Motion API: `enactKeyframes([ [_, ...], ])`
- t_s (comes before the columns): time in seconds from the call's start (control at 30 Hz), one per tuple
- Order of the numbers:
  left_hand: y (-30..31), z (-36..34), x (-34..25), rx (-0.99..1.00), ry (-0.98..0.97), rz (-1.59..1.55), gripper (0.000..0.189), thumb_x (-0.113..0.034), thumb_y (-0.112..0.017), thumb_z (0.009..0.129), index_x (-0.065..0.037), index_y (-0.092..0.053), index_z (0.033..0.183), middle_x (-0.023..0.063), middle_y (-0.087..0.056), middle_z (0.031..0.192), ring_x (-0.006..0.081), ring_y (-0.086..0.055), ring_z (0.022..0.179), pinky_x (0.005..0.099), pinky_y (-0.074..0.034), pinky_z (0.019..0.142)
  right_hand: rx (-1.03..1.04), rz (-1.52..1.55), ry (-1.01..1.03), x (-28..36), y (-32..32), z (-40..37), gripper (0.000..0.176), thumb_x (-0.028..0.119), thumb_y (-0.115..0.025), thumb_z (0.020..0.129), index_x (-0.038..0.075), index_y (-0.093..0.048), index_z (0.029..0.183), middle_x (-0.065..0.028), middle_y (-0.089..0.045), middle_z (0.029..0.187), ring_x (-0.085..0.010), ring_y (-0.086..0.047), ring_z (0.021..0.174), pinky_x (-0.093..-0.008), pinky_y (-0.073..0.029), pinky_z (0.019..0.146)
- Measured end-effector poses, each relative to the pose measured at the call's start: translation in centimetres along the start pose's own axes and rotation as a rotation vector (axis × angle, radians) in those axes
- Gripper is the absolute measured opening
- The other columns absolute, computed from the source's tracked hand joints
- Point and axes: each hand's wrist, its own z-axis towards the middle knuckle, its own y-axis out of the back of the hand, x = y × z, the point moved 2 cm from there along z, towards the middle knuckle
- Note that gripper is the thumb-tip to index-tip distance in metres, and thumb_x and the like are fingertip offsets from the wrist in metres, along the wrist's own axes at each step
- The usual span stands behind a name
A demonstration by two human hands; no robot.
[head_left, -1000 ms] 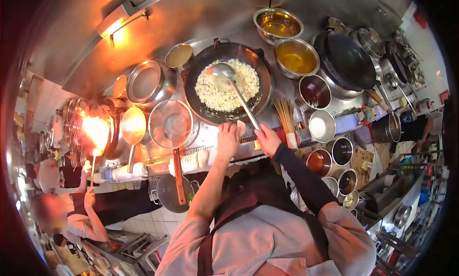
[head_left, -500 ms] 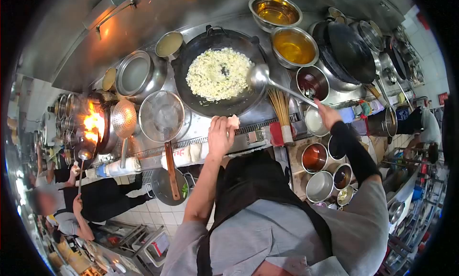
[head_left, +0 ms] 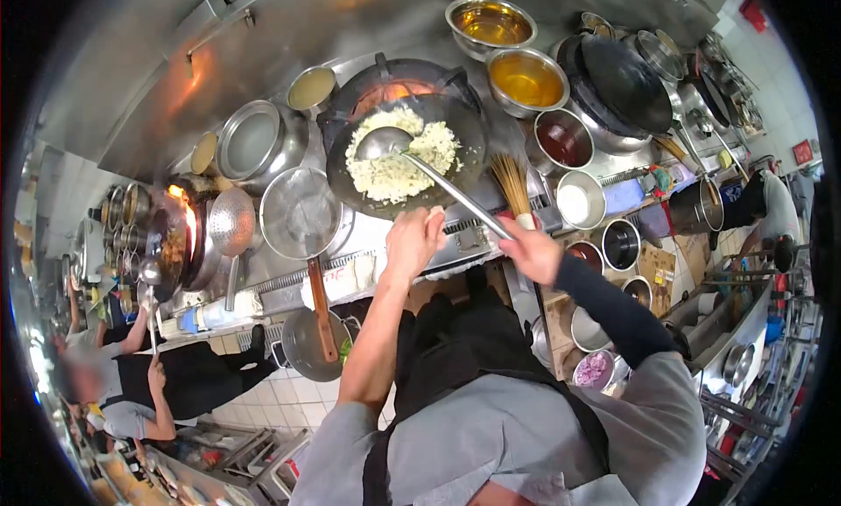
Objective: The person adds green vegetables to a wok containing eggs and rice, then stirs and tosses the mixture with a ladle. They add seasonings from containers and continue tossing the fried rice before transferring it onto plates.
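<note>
A black wok (head_left: 469, 169) holds a heap of pale yellow-white fried rice (head_left: 385, 184). The wok sits pulled toward me on the burner ring (head_left: 420, 72), and an orange glow shows behind its far edge. My left hand (head_left: 412, 246) is closed at the near rim, with a bit of something pale, perhaps cloth, by the fingers. A long-handled steel ladle (head_left: 451, 188) is gripped at its handle end by my right hand (head_left: 532, 254). Its bowl is in the rice, left of the wok's centre.
Bowls of yellow oil (head_left: 528, 81) and a pot of dark red sauce (head_left: 565, 138) stand right of the wok, with a bamboo brush (head_left: 511, 182) nearer. A mesh strainer (head_left: 300, 212) lies left. Farther left, flames (head_left: 186, 210) rise beside another person (head_left: 188, 370) holding a ladle.
The wok has shifted toward me and tilted, baring the burner glow behind it. My right hand has come down and left, carrying the ladle bowl from the wok's right side into the rice.
</note>
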Motion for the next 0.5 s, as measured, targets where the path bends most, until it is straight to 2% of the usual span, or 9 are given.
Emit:
enactKeyframes([
  [0.07,4.6,-1.1,-2.8,-0.076,-0.067,-0.058,0.038,-0.034,-0.07,0.101,-0.002,-0.063,0.082,0.0204,-0.068,0.08,0.0432,-0.065,0.085,0.0536,-0.051,0.075,0.453,0.78,-0.684,6.9,7.1,-1.5,0.043,0.021,-0.052,0.113,0.014,-0.049,0.155,-0.0011,-0.055,0.073,-0.0109,-0.051,0.049,-0.0298,-0.046,0.041],
  [0.1,5.3,-0.7,-2.7,-0.073,-0.077,-0.084,0.038,-0.034,-0.07,0.101,-0.002,-0.063,0.082,0.0208,-0.068,0.08,0.0435,-0.065,0.084,0.0537,-0.051,0.075,0.448,0.837,-0.862,7.9,8.6,-1.8,0.04,0.024,-0.051,0.114,0.017,-0.052,0.153,0.0036,-0.046,0.07,-0.0033,-0.04,0.046,-0.0213,-0.035,0.035],
  [0.17,3.7,0.3,-0.5,0.001,-0.08,-0.128,0.037,-0.036,-0.068,0.103,-0.001,-0.067,0.089,0.0227,-0.071,0.086,0.0414,-0.069,0.086,0.0507,-0.053,0.073,0.494,0.871,-0.901,5.9,8.8,-1.1,0.038,0.027,-0.053,0.113,0.012,-0.056,0.148,0.0035,-0.049,0.07,-0.0047,-0.042,0.046,-0.0234,-0.036,0.035],
  [0.2,0.2,0.4,1.6,0.062,0.018,-0.106,0.038,-0.038,-0.066,0.104,-0.002,-0.066,0.094,0.0244,-0.072,0.088,0.0427,-0.071,0.089,0.0524,-0.054,0.075,0.511,0.838,-0.904,3.3,7.2,-0.3,0.038,0.027,-0.054,0.113,0.011,-0.057,0.146,0.0033,-0.049,0.068,-0.0051,-0.044,0.046,-0.0236,-0.036,0.035],
  [0.27,-6.1,-0.9,3.8,0.145,0.005,0.101,0.039,-0.04,-0.062,0.106,-0.002,-0.065,0.097,0.0262,-0.072,0.089,0.0448,-0.07,0.09,0.0546,-0.055,0.078,0.385,0.684,-0.728,-1.7,3.7,2.2,0.039,0.029,-0.056,0.111,0.007,-0.06,0.143,0.0013,-0.051,0.064,-0.0083,-0.053,0.048,-0.0253,-0.038,0.036],
  [0.33,-9.1,-3.9,4.6,0.142,-0.002,0.11,0.041,-0.039,-0.059,0.106,0.0,-0.068,0.097,0.0288,-0.07,0.091,0.0457,-0.067,0.096,0.0558,-0.054,0.085,0.145,0.602,-0.667,-2.8,-0.5,4.0,0.043,0.031,-0.058,0.11,0.003,-0.06,0.143,-0.007,-0.059,0.064,-0.015,-0.062,0.052,-0.0327,-0.048,0.043],
  [0.37,-9.2,-5.3,4.8,0.174,-0.065,0.078,0.041,-0.039,-0.058,0.107,0.0,-0.068,0.1,0.0287,-0.07,0.092,0.0458,-0.067,0.096,0.0564,-0.053,0.088,0.057,0.239,-0.4,-4.3,-2.8,4.4,0.049,0.03,-0.058,0.109,-0.001,-0.055,0.147,-0.0196,-0.07,0.078,-0.0305,-0.071,0.065,-0.0432,-0.057,0.061],
  [0.43,-7.9,-7.8,4.4,0.263,-0.048,0.073,0.038,-0.038,-0.058,0.107,-0.001,-0.069,0.102,0.0259,-0.071,0.096,0.0439,-0.066,0.098,0.0559,-0.052,0.09,-0.127,0.037,-0.253,-2.7,-5.0,2.5,0.049,0.027,-0.058,0.108,0.001,-0.053,0.149,-0.0291,-0.073,0.103,-0.0453,-0.073,0.095,-0.048,-0.058,0.086],
  [0.5,-5.1,-7.3,3.2,0.231,-0.097,0.089,0.04,-0.039,-0.057,0.109,-0.002,-0.065,0.099,0.0247,-0.071,0.09,0.0419,-0.068,0.09,0.0526,-0.055,0.085,-0.196,0.084,-0.203,-1.7,-6.5,-0.5,0.048,0.026,-0.06,0.107,0.003,-0.054,0.149,-0.0307,-0.072,0.112,-0.0467,-0.072,0.105,-0.0475,-0.057,0.092],
])
